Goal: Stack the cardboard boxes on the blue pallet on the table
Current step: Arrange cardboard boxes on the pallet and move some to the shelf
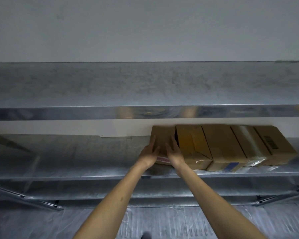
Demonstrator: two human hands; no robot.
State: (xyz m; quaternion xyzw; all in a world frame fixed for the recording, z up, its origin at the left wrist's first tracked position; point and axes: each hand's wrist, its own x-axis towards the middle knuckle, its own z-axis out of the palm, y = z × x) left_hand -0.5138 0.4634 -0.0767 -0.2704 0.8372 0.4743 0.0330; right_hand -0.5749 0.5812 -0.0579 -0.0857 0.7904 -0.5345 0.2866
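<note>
I observe a row of five cardboard boxes (223,144) lying side by side on the middle shelf (76,152) of a metal rack, in its right half, with a white wall (145,31) behind. The end box (162,137), leftmost in the row, sits just beside its neighbour (190,144), and a dark gap shows between the two towards the rear. The left hand (149,152) lies against the end box's left side. The right hand (174,153) lies against its right side, next to the neighbour. On both hands the fingers (153,141) are straight and close together, pressed to the cardboard rather than curled round it. Motion blur keeps me from judging the thumbs. A red-and-white label (162,159) shows on the end box's front face between the wrists. The fourth box (247,145) carries clear tape or film, and the fifth box (274,142) bears a barcode on top. An upper shelf (145,83) runs across above the row. Both forearms are bare. The floor (162,221) below looks grey and glossy.
</note>
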